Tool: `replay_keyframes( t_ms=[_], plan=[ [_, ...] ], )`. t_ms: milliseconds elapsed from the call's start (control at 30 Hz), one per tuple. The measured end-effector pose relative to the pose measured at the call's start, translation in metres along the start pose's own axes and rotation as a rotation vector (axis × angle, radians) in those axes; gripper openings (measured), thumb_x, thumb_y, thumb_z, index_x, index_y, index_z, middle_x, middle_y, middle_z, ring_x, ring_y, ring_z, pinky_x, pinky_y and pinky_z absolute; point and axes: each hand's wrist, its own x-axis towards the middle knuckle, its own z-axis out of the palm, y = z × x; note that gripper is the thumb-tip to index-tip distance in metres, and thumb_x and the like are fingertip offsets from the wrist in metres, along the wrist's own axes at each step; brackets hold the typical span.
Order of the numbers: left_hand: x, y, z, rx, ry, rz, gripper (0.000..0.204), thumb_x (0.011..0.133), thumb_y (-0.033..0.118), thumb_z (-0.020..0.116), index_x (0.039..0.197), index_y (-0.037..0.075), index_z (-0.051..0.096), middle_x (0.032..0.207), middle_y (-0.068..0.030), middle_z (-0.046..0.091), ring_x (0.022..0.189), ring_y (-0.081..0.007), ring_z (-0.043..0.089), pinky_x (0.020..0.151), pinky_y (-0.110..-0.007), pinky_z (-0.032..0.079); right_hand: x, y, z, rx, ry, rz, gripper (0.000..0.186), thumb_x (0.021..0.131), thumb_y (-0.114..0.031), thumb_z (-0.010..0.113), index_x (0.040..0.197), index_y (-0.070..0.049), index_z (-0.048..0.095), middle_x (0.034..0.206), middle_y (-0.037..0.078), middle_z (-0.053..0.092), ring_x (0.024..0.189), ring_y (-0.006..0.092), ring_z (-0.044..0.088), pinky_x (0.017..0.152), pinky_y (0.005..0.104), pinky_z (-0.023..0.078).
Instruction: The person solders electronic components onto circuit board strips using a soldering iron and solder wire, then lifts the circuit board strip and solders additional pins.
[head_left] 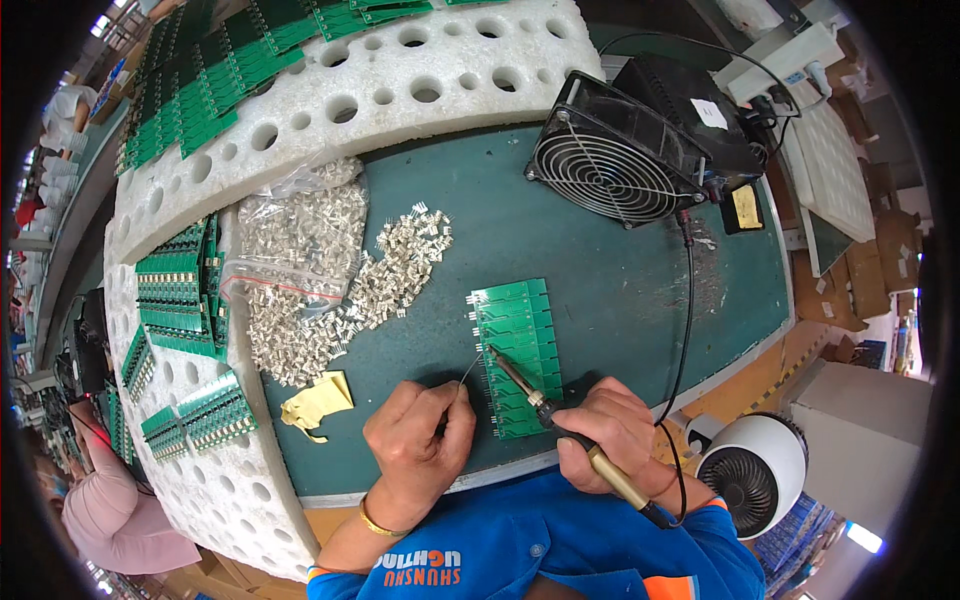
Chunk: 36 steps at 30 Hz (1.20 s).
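Note:
A green circuit board panel (522, 325) lies on the dark green work mat, with a row of small pins along its left edge. My right hand (612, 432) is closed around a soldering iron (618, 476), whose tip meets the board near that pinned edge. My left hand (420, 430) pinches a thin solder wire (468, 372) that reaches up toward the iron's tip. Left of the board, small white connectors (405, 262) are heaped loose beside a clear plastic bag (302, 225) of more connectors. A crumpled yellow paper (318, 402) rests above and left of my left hand.
A black fan with a wire grille (608, 172) stands at the far right beside a black box (690, 105). The iron's cable (690, 320) runs down the right side. White foam blocks with holes (400, 75) hold more green boards (180, 290). Another person's arm (95, 460) shows at left.

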Motion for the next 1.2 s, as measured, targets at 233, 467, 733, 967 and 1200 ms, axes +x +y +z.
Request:
replay_keyframes(
  t_ms=[233, 467, 733, 967, 1200],
  plan=[
    [0.0016, -0.0003, 0.0016, -0.008, 0.007, -0.012, 0.008, 0.077, -0.006, 0.076, 0.081, 0.0, 0.071, 0.062, -0.0057, 0.056, 0.049, -0.0128, 0.051, 0.046, -0.026, 0.038, 0.0031, 0.0022, -0.0013, 0.016, -0.008, 0.006, 0.025, 0.076, -0.004, 0.073, 0.099, 0.0, 0.065, 0.069, 0.008, 0.065, 0.052, 0.0216, 0.058, 0.054, 0.0331, 0.044],
    [0.0034, 0.0002, 0.0016, -0.005, -0.006, -0.024, 0.008, 0.077, -0.006, 0.075, 0.08, 0.001, 0.071, 0.061, -0.0055, 0.057, 0.05, -0.0141, 0.052, 0.047, -0.027, 0.038, 0.0064, 0.003, -0.0014, 0.022, -0.006, 0.014, 0.025, 0.076, -0.003, 0.073, 0.099, 0.0, 0.065, 0.07, 0.009, 0.066, 0.052, 0.022, 0.058, 0.054, 0.0336, 0.044],
    [0.003, -0.0003, 0.0017, 0.001, -0.02, -0.033, 0.008, 0.077, -0.006, 0.075, 0.079, 0.001, 0.071, 0.061, -0.0053, 0.057, 0.05, -0.0146, 0.052, 0.047, -0.028, 0.038, 0.0048, 0.0036, -0.0016, 0.006, -0.04, -0.005, 0.022, 0.085, -0.01, 0.067, 0.103, 0.0, 0.061, 0.068, 0.009, 0.061, 0.051, 0.0246, 0.055, 0.054, 0.0366, 0.046],
    [0.0029, 0.001, 0.0019, -0.014, -0.016, -0.036, 0.008, 0.076, -0.006, 0.075, 0.079, 0.0, 0.071, 0.062, -0.0061, 0.057, 0.05, -0.0142, 0.052, 0.047, -0.027, 0.038, 0.0015, 0.0005, -0.0012, -0.007, -0.042, -0.002, 0.021, 0.085, -0.01, 0.068, 0.102, 0.001, 0.06, 0.068, 0.01, 0.062, 0.051, 0.0234, 0.055, 0.054, 0.0359, 0.046],
    [0.0017, 0.0001, 0.001, -0.022, -0.027, -0.038, 0.009, 0.077, -0.006, 0.075, 0.079, 0.0, 0.071, 0.063, -0.006, 0.058, 0.05, -0.0139, 0.053, 0.047, -0.027, 0.038, -0.0021, -0.0016, -0.0003, -0.012, -0.056, -0.001, 0.023, 0.087, -0.012, 0.069, 0.104, 0.0, 0.061, 0.069, 0.009, 0.063, 0.053, 0.0221, 0.058, 0.055, 0.0358, 0.047]
  ],
)
